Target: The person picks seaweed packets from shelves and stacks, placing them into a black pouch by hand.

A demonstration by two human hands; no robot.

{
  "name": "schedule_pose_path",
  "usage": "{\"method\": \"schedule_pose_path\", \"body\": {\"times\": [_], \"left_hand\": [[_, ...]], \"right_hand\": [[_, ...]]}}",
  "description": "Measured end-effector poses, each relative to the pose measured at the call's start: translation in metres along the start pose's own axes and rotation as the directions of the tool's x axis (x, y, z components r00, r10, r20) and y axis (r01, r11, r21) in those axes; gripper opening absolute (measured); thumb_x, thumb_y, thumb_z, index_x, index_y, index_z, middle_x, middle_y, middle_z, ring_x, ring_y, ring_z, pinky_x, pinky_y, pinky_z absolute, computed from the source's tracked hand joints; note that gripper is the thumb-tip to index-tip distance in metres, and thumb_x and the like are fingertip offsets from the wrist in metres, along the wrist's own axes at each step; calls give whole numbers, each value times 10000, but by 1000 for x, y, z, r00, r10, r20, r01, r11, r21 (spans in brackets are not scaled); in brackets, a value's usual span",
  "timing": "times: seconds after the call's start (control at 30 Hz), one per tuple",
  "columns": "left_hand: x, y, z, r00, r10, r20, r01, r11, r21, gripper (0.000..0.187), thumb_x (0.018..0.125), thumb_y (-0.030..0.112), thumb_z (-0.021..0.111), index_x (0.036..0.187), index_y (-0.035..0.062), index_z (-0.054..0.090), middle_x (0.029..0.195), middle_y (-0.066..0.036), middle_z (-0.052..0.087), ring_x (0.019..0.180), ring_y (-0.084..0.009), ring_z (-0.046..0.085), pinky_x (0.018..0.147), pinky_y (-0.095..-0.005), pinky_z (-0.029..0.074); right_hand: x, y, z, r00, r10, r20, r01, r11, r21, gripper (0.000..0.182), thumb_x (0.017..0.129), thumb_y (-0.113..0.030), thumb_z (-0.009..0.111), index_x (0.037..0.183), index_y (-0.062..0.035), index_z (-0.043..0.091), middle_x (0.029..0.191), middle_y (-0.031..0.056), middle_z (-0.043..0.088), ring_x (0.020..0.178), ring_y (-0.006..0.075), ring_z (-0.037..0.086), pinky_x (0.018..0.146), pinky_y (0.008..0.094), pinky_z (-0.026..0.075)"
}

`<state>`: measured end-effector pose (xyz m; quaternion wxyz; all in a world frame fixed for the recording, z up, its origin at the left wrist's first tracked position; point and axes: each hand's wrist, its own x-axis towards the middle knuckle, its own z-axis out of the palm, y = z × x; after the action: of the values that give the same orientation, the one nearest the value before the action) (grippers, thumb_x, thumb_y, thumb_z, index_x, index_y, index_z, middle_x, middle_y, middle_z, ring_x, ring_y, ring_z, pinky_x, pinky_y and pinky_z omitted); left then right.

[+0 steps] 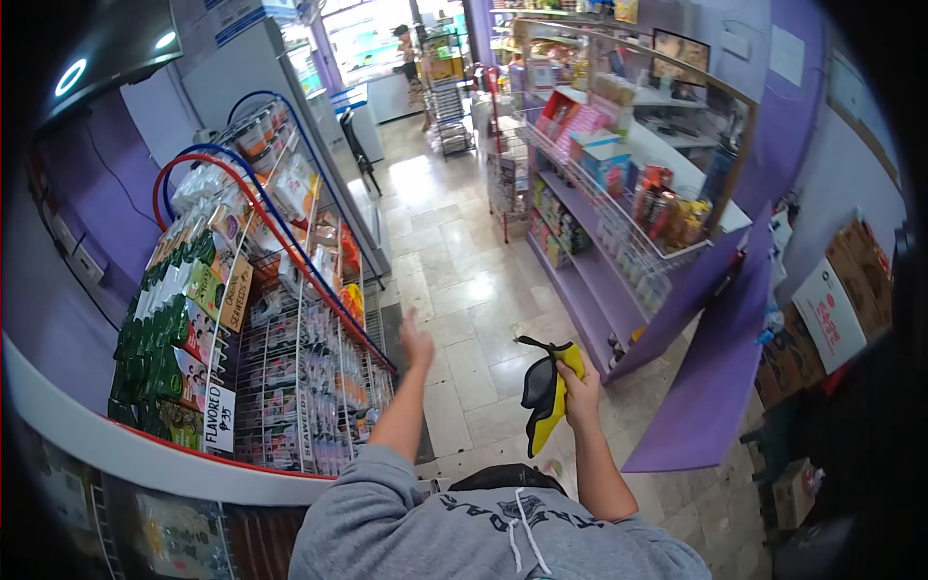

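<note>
My right hand (582,391) is closed on the edge of a yellow-and-black item (546,398), held in front of my body above the floor. It has a dark oval panel and a black strap-like end at the top; its exact kind I cannot make out. My left hand (417,340) is stretched forward, slightly blurred, fingers apart and nothing seen in it. It hangs over the aisle, just right of the wire rack (319,358) of packaged snacks.
Green snack packs (159,358) fill the rack on the left, with handwritten price signs. A purple shelf unit (619,333) with a wire basket stands at right, beside a purple panel (691,406). Cardboard boxes (831,314) are stacked far right. The tiled floor (464,256) runs back toward a person.
</note>
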<state>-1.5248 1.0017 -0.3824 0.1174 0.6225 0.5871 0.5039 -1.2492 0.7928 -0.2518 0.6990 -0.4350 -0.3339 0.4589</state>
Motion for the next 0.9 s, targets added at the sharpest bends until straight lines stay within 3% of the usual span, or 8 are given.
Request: {"method": "schedule_pose_path", "body": {"times": [0.13,0.23,0.37,0.43,0.57,0.7,0.8,0.9], "left_hand": [[-91,109,34,957,-24,290,125,934,-336,533,752,-74,489,1276,14,447,1244,-140,541,1140,-246,521,926,-342,435],[-137,206,30,928,127,349,113,799,-590,468,806,-66,489,1264,17,448,1215,-129,561,1100,-206,547,877,-306,461],[-198,345,3,902,245,354,122,643,-756,381,853,-64,483,1227,5,460,1175,-125,576,1051,-182,562,870,-281,460],[-238,407,-10,868,374,327,144,441,-886,317,883,-55,480,1196,-7,468,1137,-122,583,1018,-159,561,878,-278,453],[-336,500,-15,807,502,311,194,272,-943,277,903,-66,446,1177,-27,443,1147,-152,543,1030,-185,549,902,-312,463],[-426,570,7,729,552,405,383,162,-910,261,902,-75,445,1159,-24,453,1145,-131,532,1018,-172,555,917,-303,457],[-468,617,25,667,564,487,480,175,-859,219,913,-52,442,1124,-21,492,1091,-101,557,1009,-146,559,899,-283,459],[-505,654,50,616,586,527,533,183,-826,191,921,-31,444,1099,-21,512,1041,-80,582,981,-130,570,880,-268,462]], "right_hand": [[-55,-48,-31,998,-51,-37,50,998,-27,224,871,-8,558,1093,4,579,939,15,606,859,89,556,768,212,430],[-97,-87,-65,992,-108,-61,102,990,-99,218,854,17,550,1067,-4,592,927,10,593,849,85,545,756,205,423],[-152,-137,-122,976,-194,-95,179,972,-152,237,832,46,543,1055,-11,597,933,3,577,840,80,533,752,200,418],[-182,-161,-159,969,-220,-108,201,965,-167,255,826,59,536,1065,-10,593,953,11,575,860,85,534,769,202,421],[-244,-204,-247,950,-287,-120,258,943,-210,282,837,48,546,1108,-23,580,998,19,567,921,93,529,817,208,410],[-296,-249,-324,919,-286,-271,241,952,-188,354,835,69,507,1172,-37,538,996,22,559,905,92,521,812,200,403],[-329,-275,-367,822,-396,-410,320,916,-243,297,852,51,508,1139,-17,549,1015,37,566,924,108,528,824,213,406],[-357,-285,-423,808,-420,-413,305,898,-317,264,887,30,485,1143,0,538,1116,74,569,1015,146,537,891,255,414]]}}
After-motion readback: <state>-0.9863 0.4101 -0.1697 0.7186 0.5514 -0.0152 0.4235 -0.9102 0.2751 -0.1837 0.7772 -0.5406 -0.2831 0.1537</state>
